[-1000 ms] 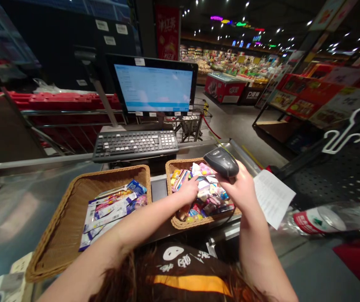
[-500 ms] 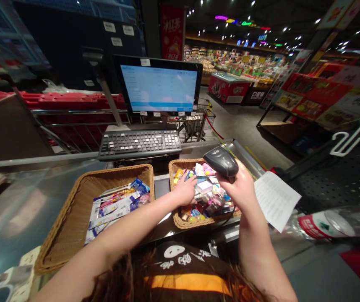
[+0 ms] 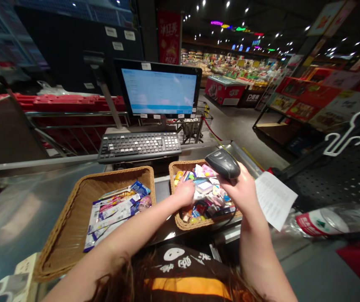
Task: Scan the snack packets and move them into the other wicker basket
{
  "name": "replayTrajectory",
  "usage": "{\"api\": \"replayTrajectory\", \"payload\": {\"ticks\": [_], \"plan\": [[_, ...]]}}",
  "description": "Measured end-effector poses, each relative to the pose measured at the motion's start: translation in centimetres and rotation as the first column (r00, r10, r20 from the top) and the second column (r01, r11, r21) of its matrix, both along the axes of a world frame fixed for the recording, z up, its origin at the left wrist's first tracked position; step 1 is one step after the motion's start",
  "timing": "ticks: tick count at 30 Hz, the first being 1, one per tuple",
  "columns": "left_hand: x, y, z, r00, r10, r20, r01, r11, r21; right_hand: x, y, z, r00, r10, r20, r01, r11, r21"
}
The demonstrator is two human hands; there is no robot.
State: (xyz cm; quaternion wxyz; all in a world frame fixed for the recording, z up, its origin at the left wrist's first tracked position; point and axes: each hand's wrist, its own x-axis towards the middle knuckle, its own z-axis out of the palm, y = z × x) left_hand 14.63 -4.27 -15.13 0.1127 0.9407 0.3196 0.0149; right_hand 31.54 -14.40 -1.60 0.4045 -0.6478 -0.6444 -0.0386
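Observation:
My right hand (image 3: 241, 186) is wrapped round the grip of a black barcode scanner (image 3: 223, 162), held over the right wicker basket (image 3: 171, 167). That basket is filled with small, mixed goods in colourful wrappers, among them a pale flat box (image 3: 204, 187). Inside its left part, my left hand (image 3: 184, 192) is down on the goods with fingers curled in; whatever they grip is hidden. A second wicker basket (image 3: 66, 235) stands to the left, with several flat blue and white packets (image 3: 113, 212) in its right half, beside my left forearm.
Behind the baskets are a keyboard (image 3: 140, 146) and a lit monitor (image 3: 161, 90). A printed paper sheet (image 3: 274, 200) and a plastic bottle (image 3: 323, 222) with a red and white label lie to the right. A white hanger (image 3: 345, 134) hangs near a dark perforated panel.
My left hand's fingers have drawn in from a more spread pose among the goods. The scanner stays in my right hand, nearly unmoved. The view has shifted slightly.

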Motion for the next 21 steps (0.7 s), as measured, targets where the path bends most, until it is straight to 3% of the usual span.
{"api": "replayTrajectory", "payload": {"ticks": [10, 15, 21], "plan": [[-3.0, 0.2, 5.5, 0.972, -0.037, 0.231, 0.019, 0.997, 0.079, -0.5, -0.4, 0.7, 1.000, 0.003, 0.003, -0.003, 0.999, 0.051], [-6.0, 1.3, 8.2, 0.932, 0.002, 0.362, -0.057, 0.988, 0.143, -1.3, -0.3, 1.4, 1.000, 0.015, 0.012, -0.016, 0.996, 0.091], [-9.3, 1.7, 10.9, 0.908, 0.101, 0.407, -0.177, 0.972, 0.154, -2.7, 0.4, 1.8, 0.997, 0.078, 0.029, -0.081, 0.989, 0.127]]}}
